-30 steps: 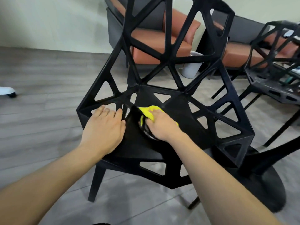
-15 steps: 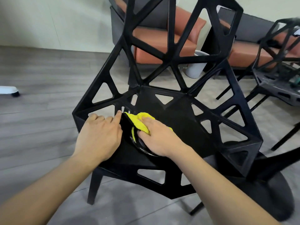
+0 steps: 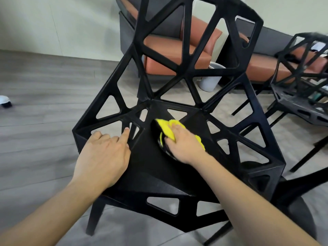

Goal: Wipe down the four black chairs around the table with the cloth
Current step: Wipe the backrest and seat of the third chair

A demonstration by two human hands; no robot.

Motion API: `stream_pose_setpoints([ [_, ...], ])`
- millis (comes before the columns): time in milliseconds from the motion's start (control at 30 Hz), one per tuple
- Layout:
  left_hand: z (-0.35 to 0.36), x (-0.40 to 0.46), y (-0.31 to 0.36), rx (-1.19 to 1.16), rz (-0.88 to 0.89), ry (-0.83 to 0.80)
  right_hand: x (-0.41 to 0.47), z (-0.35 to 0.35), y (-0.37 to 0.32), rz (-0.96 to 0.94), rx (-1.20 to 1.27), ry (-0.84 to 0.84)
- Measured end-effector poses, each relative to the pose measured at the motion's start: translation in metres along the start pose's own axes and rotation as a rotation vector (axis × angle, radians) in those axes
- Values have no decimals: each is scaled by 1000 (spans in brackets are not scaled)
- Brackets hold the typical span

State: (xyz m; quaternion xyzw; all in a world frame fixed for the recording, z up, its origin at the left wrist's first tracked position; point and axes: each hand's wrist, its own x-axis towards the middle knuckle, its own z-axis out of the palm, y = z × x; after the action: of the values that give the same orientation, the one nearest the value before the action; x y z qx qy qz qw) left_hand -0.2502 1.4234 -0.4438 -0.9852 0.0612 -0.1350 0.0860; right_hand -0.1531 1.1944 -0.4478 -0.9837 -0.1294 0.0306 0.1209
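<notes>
The yellow cloth (image 3: 167,129) is grasped by the curled fingers of the right hand (image 3: 182,144) on the chair (image 3: 156,167) seat. The left hand (image 3: 104,153) is laid flat alongside, fingers released.

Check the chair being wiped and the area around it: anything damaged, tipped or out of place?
Nothing stands out. The black chair shows no visible damage; the right hand presses the yellow cloth on its seat, and the left hand rests flat beside it.
</notes>
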Motion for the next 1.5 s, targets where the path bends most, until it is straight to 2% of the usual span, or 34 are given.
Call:
stream_pose_setpoints([
  [67,0,0,0,4,15,0,-9,2,11,16,0,8],
  [233,2,-3,0,17,39,34,67,3,53,336,-159,195],
  [367,5,3,1,-32,8,45,105,4,48,380,-166,342],
  [433,5,5,1,-33,-6,42,111,7,35,322,-147,366],
  [533,6,4,2,-43,4,33,121,21,-8,82,-22,327],
  [600,4,4,2,-39,13,37,133,25,-43,-13,63,330],
  [700,2,9,2,-28,11,43,141,23,-63,-7,83,366],
  [833,-1,10,2,-31,0,37,135,21,-61,2,105,287],
  [1100,-7,-2,1,-110,-87,55,28,26,-81,-232,171,151],
  [1233,-5,-1,1,-142,-99,126,-13,14,-88,-191,182,84],
  [1367,-1,-6,-1,-348,-227,321,-75,7,-93,-315,130,-7],
  [1433,-2,-8,-1,-389,-252,385,-77,4,-87,-342,126,-31],
  [1500,-1,-6,-1,-415,-242,403,-54,5,-72,-216,119,-18],
])
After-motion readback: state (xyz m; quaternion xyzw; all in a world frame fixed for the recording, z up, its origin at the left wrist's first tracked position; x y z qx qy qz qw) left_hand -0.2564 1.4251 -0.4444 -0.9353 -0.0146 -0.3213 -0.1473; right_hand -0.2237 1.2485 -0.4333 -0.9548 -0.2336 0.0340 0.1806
